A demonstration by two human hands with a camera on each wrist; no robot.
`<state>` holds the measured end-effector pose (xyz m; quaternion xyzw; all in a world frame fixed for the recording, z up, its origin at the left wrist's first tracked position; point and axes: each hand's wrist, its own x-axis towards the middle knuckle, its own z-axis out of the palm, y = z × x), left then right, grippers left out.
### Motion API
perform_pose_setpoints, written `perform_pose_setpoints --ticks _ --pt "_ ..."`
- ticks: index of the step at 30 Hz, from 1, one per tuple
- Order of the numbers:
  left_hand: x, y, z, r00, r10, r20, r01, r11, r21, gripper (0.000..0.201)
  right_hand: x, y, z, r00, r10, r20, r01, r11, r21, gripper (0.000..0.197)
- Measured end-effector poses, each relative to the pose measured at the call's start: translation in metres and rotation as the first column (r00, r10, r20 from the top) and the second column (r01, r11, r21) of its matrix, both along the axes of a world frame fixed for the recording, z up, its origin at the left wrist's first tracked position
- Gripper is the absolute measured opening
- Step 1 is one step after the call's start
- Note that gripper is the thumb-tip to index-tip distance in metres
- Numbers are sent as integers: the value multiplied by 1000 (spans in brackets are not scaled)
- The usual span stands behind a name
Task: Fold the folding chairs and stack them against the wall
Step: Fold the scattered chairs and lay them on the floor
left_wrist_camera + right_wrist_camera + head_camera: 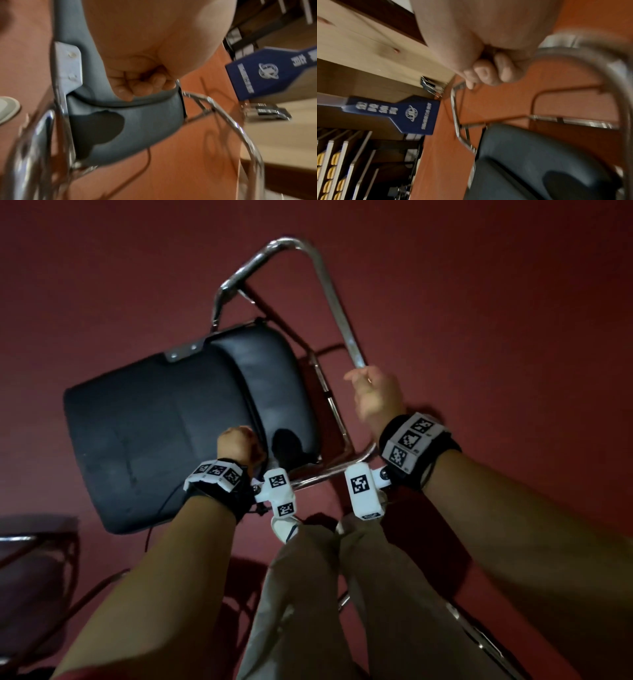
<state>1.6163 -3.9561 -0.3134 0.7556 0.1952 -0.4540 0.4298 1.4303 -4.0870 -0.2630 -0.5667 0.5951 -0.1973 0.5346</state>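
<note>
A folding chair with two black pads and a chrome tube frame (329, 289) hangs tilted over the red floor in the head view. The large pad (154, 433) faces left and the smaller pad (274, 378) sits beside it with a worn patch near its lower end. My left hand (239, 445) grips the edge of the large pad where the two pads meet, its fingers (137, 86) curled over that edge above the torn pad (137, 121). My right hand (375, 395) is wrapped round a chrome side tube, with its fingers (488, 73) curled above the black pad (530, 155).
Another dark chair (30, 570) stands at the lower left, and more chrome tubing (479, 635) lies at the lower right. My legs and a white shoe (284, 525) are under the chair. A blue sign (412, 115) and chrome parts (267, 112) stand by the wooden wall.
</note>
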Motion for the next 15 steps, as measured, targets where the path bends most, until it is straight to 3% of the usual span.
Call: perform_pose_setpoints --ticks 1,4,5,7,9,11,12,15 --pt "-8 -11 -3 998 -21 57 20 1000 10 31 -15 -7 -1 999 16 -44 -20 996 -85 32" --pt "-45 -30 3 999 -19 -41 18 1000 -19 42 -55 -15 -10 985 -33 -169 -1 981 -193 35" --pt "-48 -28 -7 996 -81 31 81 997 -16 43 -62 -12 -17 981 -106 -161 83 986 -141 32" --pt "-58 -24 -15 982 -186 31 183 979 85 42 -75 -2 -29 958 -248 -143 252 968 8 29" --pt "-57 -12 -21 964 -264 42 256 957 136 37 -78 10 -31 946 -303 -115 318 936 149 26" --pt "-57 -2 -19 977 -214 -9 213 964 160 26 -73 18 -29 949 -311 -51 313 906 286 15" --pt "-55 5 -18 986 -165 -34 168 977 134 20 -68 23 -26 956 -293 -30 285 894 346 23" --pt "-44 29 -23 971 -239 -13 237 951 197 19 -57 39 -25 975 -221 1 196 869 454 30"
